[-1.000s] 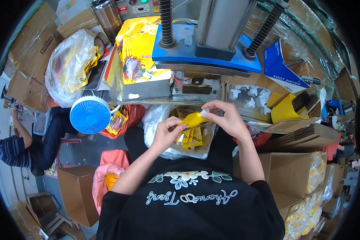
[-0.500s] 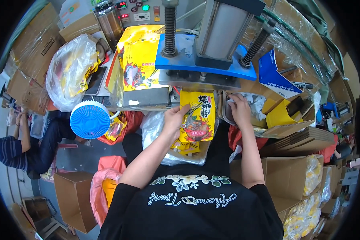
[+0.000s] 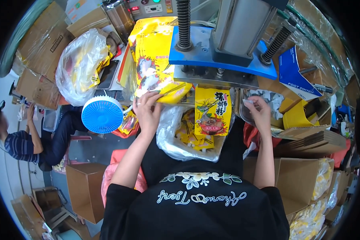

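Observation:
My left hand (image 3: pixel 148 114) pinches the near edge of a yellow printed pouch (image 3: pixel 170 93) on the stack left of the press; that edge is bent upward. My right hand (image 3: pixel 261 114) is closed on a small white piece (image 3: pixel 249 102), above a clear tray (image 3: pixel 244 114) with similar white pieces (image 3: pixel 273 105). Between my hands, another yellow pouch (image 3: pixel 213 112) hangs flat from under the blue-plated press (image 3: pixel 224 52), its upper edge hidden there. Below it a bag-lined box (image 3: pixel 180 152) holds several yellow pouches.
A blue fan (image 3: pixel 103 114) stands beside my left forearm. Behind it lies a clear bag of yellow packets (image 3: pixel 82 66). On the right are a blue-and-white carton (image 3: pixel 294 72) and stacked cardboard (image 3: pixel 312 145). Another person (image 3: pixel 20 140) sits at far left.
My left hand has let go of the pouch at the press and moved left onto the stack, bending up a pouch's edge. My right hand has lifted a white piece. The view has shifted.

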A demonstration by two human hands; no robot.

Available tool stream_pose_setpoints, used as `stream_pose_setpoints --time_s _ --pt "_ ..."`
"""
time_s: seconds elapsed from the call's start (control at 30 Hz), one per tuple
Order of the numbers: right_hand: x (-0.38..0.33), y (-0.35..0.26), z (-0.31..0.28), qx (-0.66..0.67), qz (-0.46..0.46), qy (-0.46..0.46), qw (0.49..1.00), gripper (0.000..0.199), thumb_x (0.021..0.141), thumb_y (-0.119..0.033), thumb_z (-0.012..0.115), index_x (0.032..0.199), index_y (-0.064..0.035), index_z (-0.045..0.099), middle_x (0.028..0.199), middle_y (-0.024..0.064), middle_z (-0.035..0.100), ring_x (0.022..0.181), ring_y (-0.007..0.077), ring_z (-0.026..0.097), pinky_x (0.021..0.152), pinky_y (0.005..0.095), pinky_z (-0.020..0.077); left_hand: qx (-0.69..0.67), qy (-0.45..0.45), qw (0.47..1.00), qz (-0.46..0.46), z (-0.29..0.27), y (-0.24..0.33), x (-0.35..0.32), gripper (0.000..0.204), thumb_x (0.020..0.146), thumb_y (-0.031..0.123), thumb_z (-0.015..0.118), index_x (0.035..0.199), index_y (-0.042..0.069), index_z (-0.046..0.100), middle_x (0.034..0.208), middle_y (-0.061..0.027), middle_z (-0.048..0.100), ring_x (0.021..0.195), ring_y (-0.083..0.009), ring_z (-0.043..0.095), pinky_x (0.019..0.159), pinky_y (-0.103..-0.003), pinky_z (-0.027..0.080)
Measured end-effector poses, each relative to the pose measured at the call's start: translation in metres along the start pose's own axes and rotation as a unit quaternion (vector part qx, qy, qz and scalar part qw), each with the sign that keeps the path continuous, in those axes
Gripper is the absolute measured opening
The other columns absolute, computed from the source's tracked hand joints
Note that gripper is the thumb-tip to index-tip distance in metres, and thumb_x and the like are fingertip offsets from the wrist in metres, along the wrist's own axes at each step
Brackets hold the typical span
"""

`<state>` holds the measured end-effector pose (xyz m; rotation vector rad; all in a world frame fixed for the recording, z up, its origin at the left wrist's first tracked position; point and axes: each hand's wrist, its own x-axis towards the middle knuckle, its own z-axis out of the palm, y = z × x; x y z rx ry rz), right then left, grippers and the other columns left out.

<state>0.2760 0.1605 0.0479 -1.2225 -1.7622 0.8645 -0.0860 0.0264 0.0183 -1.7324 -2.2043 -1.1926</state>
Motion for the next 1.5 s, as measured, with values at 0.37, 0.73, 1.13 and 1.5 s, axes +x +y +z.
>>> stream_pose_setpoints --time_s 0.37,0.73,1.13,1.5 --pt "-0.020 -0.099 0.038 -0.067 -0.111 -0.173 0.976 0.019 0.080 -0.012 0.073 0.096 -0.0032 0.070 0.087 0.0058 0.067 0.081 0.0133 0.061 0.072 0.0268 0.0479 -0.393 -0.162 0.899 -0.109 -0.001 0.071 -0.049 0.013 0.084 0.000 0.065 0.097 -0.004 0.066 0.093 -0.0065 0.063 0.085 -0.0125 0.061 0.077 -0.024 0.049" --pt "-0.016 -0.084 0.028 0.107 0.004 -0.200 0.974 0.019 0.082 -0.010 0.071 0.098 -0.0011 0.071 0.091 0.0051 0.070 0.079 0.0091 0.061 0.074 0.0246 0.0486 -0.472 -0.205 0.842 -0.164 0.032 0.068 -0.061 0.013 0.088 0.003 0.066 0.098 -0.004 0.069 0.098 -0.0070 0.063 0.088 -0.0115 0.059 0.077 -0.023 0.047" --pt "-0.009 -0.073 0.028 0.083 0.037 -0.240 0.966 0.033 0.081 -0.012 0.072 0.112 -0.0026 0.066 0.097 0.0081 0.070 0.085 0.0092 0.063 0.075 0.0268 0.0506 -0.525 -0.269 0.773 -0.233 0.047 0.080 -0.048 0.022 0.091 0.013 0.066 0.105 -0.003 0.068 0.093 -0.0041 0.069 0.081 -0.0067 0.059 0.074 -0.022 0.047" --pt "0.003 0.003 -0.060 -0.414 0.017 -0.004 0.910 0.033 0.087 -0.028 0.065 0.110 -0.0040 0.066 0.106 0.0146 0.069 0.092 0.0265 0.069 0.081 0.0398 0.0517 -0.676 -0.166 0.578 -0.424 0.062 0.107 -0.008 0.023 0.090 0.008 0.064 0.104 -0.011 0.064 0.093 -0.0148 0.070 0.075 -0.0159 0.067 0.066 -0.028 0.055"
